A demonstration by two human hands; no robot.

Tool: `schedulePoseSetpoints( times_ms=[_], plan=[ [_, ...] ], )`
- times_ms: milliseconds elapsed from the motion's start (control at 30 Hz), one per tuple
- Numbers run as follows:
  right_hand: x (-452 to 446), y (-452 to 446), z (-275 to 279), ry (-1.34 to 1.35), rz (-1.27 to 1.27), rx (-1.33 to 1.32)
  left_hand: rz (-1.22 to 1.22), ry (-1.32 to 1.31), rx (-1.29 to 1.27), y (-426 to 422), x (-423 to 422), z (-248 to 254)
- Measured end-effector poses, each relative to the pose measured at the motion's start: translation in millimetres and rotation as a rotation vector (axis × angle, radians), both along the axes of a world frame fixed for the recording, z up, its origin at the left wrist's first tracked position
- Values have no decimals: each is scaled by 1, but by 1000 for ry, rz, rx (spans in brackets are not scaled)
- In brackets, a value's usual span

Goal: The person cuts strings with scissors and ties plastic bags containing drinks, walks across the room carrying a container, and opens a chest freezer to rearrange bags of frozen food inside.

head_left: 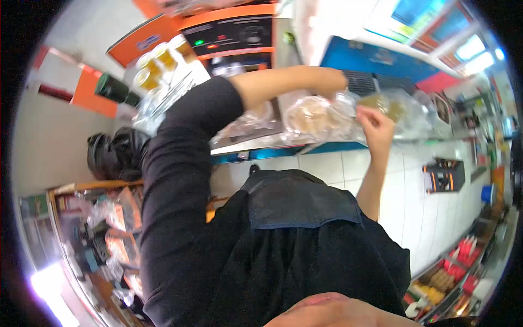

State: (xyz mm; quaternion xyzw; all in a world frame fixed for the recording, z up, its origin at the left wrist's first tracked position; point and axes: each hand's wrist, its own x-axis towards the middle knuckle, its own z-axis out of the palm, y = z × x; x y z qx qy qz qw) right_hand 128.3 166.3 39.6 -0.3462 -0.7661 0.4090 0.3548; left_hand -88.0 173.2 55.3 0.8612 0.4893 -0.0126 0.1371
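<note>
My left hand (pixel 330 82) reaches across the counter (pixel 256 143) from the left; it is blurred and its fingers are hidden, close to crumpled clear plastic (pixel 344 103). My right hand (pixel 378 122) is closed in a pinch at the edge of this plastic, to the right of the left hand. Below the left hand, a clear bag of pale, round, flat pieces (pixel 309 115) lies near the counter's front edge. Another clear bag with greenish-brown contents (pixel 392 106) lies just behind and right of my right hand.
An orange and black machine (pixel 229 35) with lit indicators stands at the back. Yellow-filled containers (pixel 162 57) and a dark green bottle (pixel 111 88) are at the left. A black bag (pixel 117 154) is beside the counter. A black and orange object (pixel 444 175) rests on the tiled floor.
</note>
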Motion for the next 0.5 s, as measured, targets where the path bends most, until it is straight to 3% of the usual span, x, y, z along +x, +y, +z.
schedulePoseSetpoints(
  times_ms=[67, 100, 200, 300, 500],
  plan=[
    [-1, 23, -20, 141, -57, 19, 4, -132, 32, -12, -7, -4],
    [-2, 28, -26, 141, -78, 17, -26, -224, 166, -21, -11, -7],
    [0, 35, -31, 146, -67, 37, -48, -279, 268, -32, -20, -25],
    [5, 39, -31, 192, -52, 5, -66, -335, 553, -46, -13, -32],
    [6, 48, -33, 144, 67, 122, -8, -70, 704, -58, -4, -25]
  ],
)
